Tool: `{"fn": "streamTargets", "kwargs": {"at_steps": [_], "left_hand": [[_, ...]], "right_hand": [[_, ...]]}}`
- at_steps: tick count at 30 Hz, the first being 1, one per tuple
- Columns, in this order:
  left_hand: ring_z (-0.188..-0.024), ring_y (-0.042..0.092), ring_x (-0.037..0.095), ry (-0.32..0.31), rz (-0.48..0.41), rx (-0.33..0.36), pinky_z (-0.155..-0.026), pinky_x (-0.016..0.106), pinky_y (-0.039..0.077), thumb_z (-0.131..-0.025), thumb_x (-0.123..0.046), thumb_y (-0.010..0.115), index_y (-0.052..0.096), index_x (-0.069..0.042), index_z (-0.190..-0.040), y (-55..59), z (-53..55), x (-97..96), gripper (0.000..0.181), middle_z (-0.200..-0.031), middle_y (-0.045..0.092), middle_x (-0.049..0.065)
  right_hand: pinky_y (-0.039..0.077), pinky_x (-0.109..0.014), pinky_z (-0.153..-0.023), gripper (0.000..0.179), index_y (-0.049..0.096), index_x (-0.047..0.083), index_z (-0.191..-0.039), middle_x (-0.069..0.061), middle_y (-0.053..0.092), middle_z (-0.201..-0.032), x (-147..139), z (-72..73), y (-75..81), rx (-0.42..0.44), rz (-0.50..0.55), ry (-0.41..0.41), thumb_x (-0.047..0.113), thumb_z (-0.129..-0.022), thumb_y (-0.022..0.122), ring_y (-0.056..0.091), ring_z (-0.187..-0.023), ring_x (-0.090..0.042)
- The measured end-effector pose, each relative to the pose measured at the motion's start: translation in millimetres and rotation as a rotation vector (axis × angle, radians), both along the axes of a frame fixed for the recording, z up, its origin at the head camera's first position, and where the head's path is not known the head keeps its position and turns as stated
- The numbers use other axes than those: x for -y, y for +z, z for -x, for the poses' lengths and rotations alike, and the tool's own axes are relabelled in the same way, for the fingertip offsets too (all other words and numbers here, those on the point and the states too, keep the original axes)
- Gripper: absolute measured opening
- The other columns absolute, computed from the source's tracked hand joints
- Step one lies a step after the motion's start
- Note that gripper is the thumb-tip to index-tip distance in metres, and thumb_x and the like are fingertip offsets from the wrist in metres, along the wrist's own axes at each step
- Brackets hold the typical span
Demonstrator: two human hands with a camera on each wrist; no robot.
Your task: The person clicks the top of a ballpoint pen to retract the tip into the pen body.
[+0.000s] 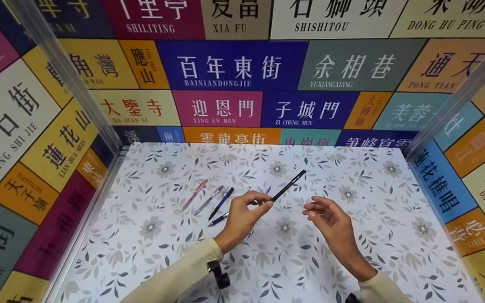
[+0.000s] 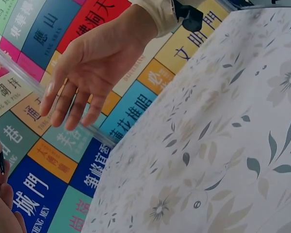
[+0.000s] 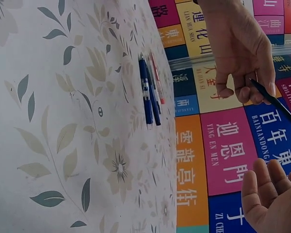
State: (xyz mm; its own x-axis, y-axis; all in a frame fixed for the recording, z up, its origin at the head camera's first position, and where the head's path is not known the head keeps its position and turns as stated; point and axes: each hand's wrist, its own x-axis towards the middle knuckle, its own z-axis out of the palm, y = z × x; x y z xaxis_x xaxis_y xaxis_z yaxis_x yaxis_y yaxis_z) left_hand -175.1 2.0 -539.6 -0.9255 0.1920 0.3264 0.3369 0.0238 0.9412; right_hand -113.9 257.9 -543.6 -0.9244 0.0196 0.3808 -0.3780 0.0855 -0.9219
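While the left hand (image 1: 242, 214) pinches a black pen (image 1: 289, 185) above the floral cloth (image 1: 310, 269), the right hand (image 1: 331, 221) hangs nearby, fingers relaxed around nothing, palm plainest in left wrist view. On cloth, 4 more pens (image 1: 221, 204); the nearest, partly covered in head view, shows lengthwise in right wrist view.

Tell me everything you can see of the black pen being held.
The black pen is slim and straight, with a smooth, plastic-like look and small pale marks towards its far end. The left hand pinches it near its other end between thumb and fingers, off the table. In the head view it slants up to the right. The right hand is nearby but appears not to touch it. Whether it is capped is unclear.
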Motion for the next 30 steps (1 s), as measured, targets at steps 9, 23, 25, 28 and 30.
{"fn": "streamTargets", "kwargs": {"at_steps": [9, 23, 25, 28, 30], "left_hand": [[-0.092, 0.069, 0.013, 0.006, 0.012, 0.006, -0.092, 0.04, 0.056, -0.096, -0.013, 0.086, 0.087, -0.015, -0.104, 3.1, -12.3, -6.7, 0.008, -0.101, 0.081, 0.001], [-0.092, 0.071, 0.014, -0.045, -0.03, 0.013, -0.09, 0.041, 0.056, -0.098, -0.014, 0.085, 0.087, -0.014, -0.105, 5.0, -26.2, -15.0, 0.007, -0.098, 0.079, 0.0], [-0.091, 0.071, 0.014, -0.051, -0.039, 0.014, -0.09, 0.043, 0.057, -0.097, -0.013, 0.085, 0.087, -0.013, -0.105, 5.1, -27.7, -16.2, 0.008, -0.098, 0.079, 0.001], [-0.091, 0.07, 0.014, -0.058, -0.054, 0.02, -0.089, 0.038, 0.056, -0.097, -0.013, 0.085, 0.087, -0.012, -0.105, 6.1, -30.6, -17.9, 0.008, -0.098, 0.078, 0.002], [-0.091, 0.07, 0.013, -0.061, -0.063, 0.022, -0.089, 0.035, 0.055, -0.097, -0.012, 0.085, 0.087, -0.011, -0.106, 5.8, -31.8, -19.1, 0.009, -0.098, 0.078, 0.004]], "right_hand": [[0.061, -0.029, -0.094, 0.04, 0.062, -0.008, -0.143, -0.032, 0.07, -0.121, 5.8, 1.1, 5.4, -0.013, -0.027, 0.009, -0.01, -0.103, 0.068, 0.077, -0.108, -0.023], [0.061, -0.031, -0.096, 0.042, 0.06, -0.007, -0.145, -0.033, 0.069, -0.123, 13.4, -3.2, 15.1, -0.038, 0.003, 0.052, -0.01, -0.104, 0.067, 0.077, -0.11, -0.029], [0.062, -0.032, -0.095, 0.043, 0.059, -0.008, -0.146, -0.035, 0.069, -0.122, 14.8, -2.9, 16.7, -0.047, 0.02, 0.059, -0.011, -0.104, 0.067, 0.077, -0.109, -0.027], [0.062, -0.033, -0.094, 0.042, 0.058, -0.011, -0.145, -0.037, 0.068, -0.12, 16.8, -1.7, 19.1, -0.062, 0.051, 0.072, -0.013, -0.104, 0.065, 0.077, -0.107, -0.026], [0.063, -0.033, -0.093, 0.042, 0.056, -0.014, -0.145, -0.038, 0.068, -0.12, 18.2, -0.9, 20.8, -0.076, 0.073, 0.083, -0.014, -0.104, 0.064, 0.077, -0.107, -0.026]]}}
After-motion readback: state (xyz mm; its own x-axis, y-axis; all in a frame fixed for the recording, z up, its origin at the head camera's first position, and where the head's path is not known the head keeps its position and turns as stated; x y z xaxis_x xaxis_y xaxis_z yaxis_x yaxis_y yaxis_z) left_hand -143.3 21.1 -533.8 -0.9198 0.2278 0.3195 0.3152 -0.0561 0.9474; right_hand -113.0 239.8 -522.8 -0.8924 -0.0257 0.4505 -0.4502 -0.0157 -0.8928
